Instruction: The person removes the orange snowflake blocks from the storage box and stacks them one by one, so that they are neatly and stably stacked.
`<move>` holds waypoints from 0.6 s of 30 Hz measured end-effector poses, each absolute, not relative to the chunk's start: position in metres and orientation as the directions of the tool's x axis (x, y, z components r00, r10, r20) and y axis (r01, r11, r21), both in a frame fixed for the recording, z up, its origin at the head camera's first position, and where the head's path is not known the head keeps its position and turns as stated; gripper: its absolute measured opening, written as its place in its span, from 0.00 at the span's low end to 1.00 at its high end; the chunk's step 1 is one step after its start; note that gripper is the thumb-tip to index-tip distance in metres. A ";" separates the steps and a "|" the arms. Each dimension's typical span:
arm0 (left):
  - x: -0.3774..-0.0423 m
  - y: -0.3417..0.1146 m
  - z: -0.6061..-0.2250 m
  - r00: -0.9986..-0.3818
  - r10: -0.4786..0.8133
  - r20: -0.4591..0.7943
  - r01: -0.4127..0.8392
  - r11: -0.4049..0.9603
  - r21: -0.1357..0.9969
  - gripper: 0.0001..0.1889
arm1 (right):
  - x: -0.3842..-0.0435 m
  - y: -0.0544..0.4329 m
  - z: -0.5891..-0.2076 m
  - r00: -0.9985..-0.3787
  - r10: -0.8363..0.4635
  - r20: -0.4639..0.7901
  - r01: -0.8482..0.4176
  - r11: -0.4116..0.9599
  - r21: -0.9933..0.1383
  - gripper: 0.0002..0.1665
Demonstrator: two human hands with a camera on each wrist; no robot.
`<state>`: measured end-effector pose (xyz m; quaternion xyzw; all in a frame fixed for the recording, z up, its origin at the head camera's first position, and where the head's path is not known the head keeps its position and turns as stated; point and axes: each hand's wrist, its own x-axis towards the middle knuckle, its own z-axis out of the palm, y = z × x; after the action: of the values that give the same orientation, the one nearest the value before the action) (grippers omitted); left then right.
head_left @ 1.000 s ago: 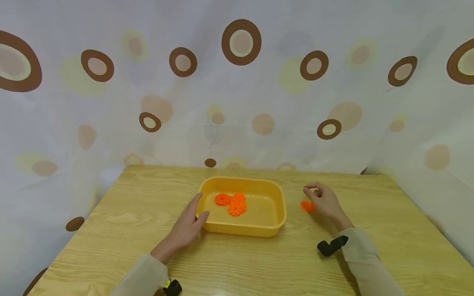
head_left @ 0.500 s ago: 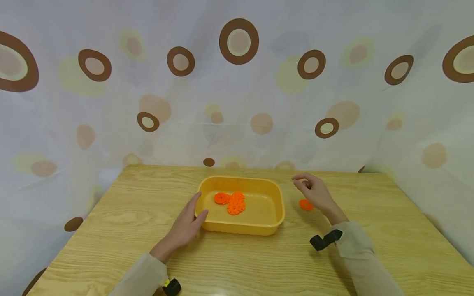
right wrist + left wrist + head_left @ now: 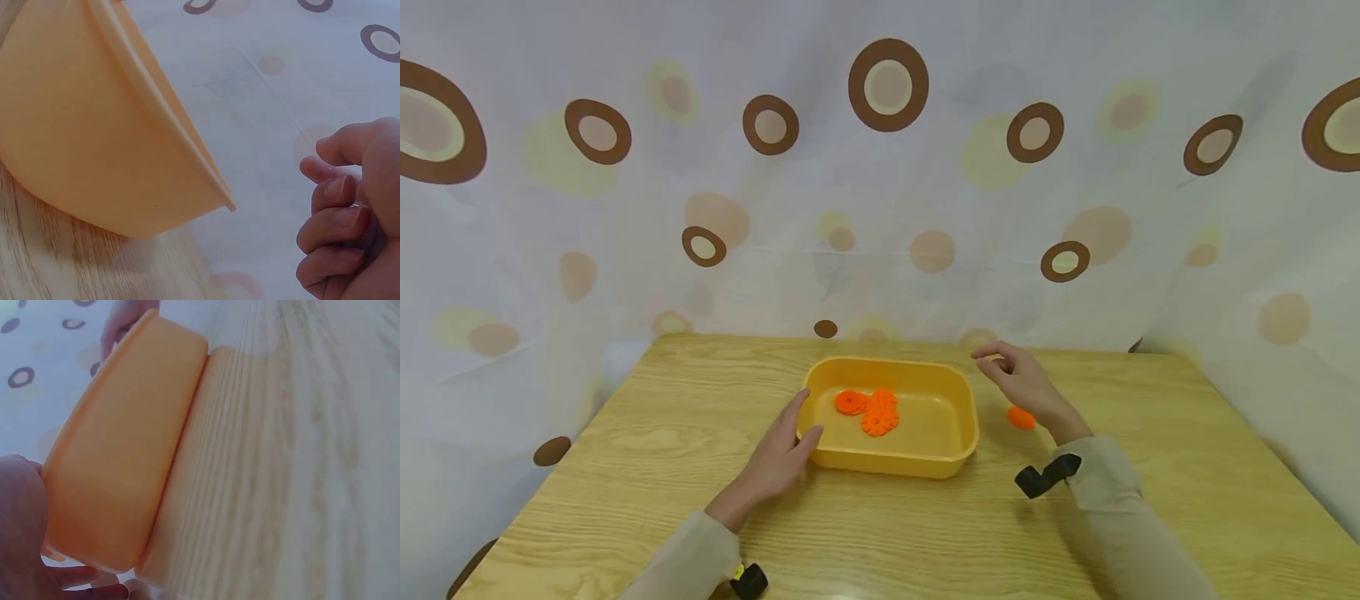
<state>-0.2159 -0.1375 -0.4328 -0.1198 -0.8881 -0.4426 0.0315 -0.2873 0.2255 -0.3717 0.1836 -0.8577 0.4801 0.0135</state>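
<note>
A yellow plastic tray (image 3: 880, 464) stands on the table with several orange notched plastic discs (image 3: 879, 417) inside, overlapping left of its middle. My left hand (image 3: 773, 465) holds the tray's front left corner, thumb at the rim and fingers along the left side. In the left wrist view those fingers (image 3: 81, 577) reach round the tray's end. My right hand (image 3: 1026, 390) hovers off the tray's right end, fingers loosely bent. The right wrist view shows nothing between thumb and fingertips (image 3: 322, 187). Beneath that hand another orange disc (image 3: 1021, 417) lies on the table.
The wood-grain table (image 3: 880, 542) ends at a pale curtain (image 3: 880, 192) printed with brown rings, which also hangs along both sides. Each wrist carries a black camera mount, such as the right one (image 3: 1047, 477). Bare tabletop surrounds the tray.
My right hand has moved left and slightly away from me, from above the loose orange disc toward the tray. The disc stays on the table. My left hand and the tray stay put.
</note>
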 end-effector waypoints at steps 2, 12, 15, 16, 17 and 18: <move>-0.216 -0.138 -0.433 -0.970 0.184 0.162 0.240 0.582 0.777 0.32 | -0.289 0.222 -0.373 -0.933 -0.315 0.176 -0.313 0.462 -0.830 0.17; -0.216 -0.139 -0.433 -0.973 0.183 0.143 0.225 0.595 0.772 0.33 | -0.299 0.209 -0.368 -0.915 -0.386 0.119 -0.304 0.463 -0.832 0.19; -0.217 -0.139 -0.433 -0.972 0.182 0.146 0.228 0.597 0.769 0.33 | -0.302 0.207 -0.366 -0.902 -0.423 0.087 -0.293 0.452 -0.843 0.20; -0.217 -0.139 -0.433 -0.973 0.182 0.146 0.227 0.597 0.770 0.33 | -0.302 0.206 -0.366 -0.897 -0.435 0.079 -0.290 0.443 -0.848 0.21; -0.217 -0.139 -0.433 -0.972 0.182 0.150 0.231 0.596 0.769 0.33 | -0.303 0.205 -0.366 -0.891 -0.447 0.075 -0.291 0.437 -0.851 0.21; -0.217 -0.139 -0.433 -0.971 0.185 0.154 0.235 0.594 0.769 0.33 | -0.304 0.205 -0.366 -0.886 -0.458 0.072 -0.293 0.435 -0.851 0.21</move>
<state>-0.2166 -0.1385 -0.4334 -0.1177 -0.8924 -0.4346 0.0290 -0.3037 0.2048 -0.3660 0.2227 -0.8427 0.4826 -0.0851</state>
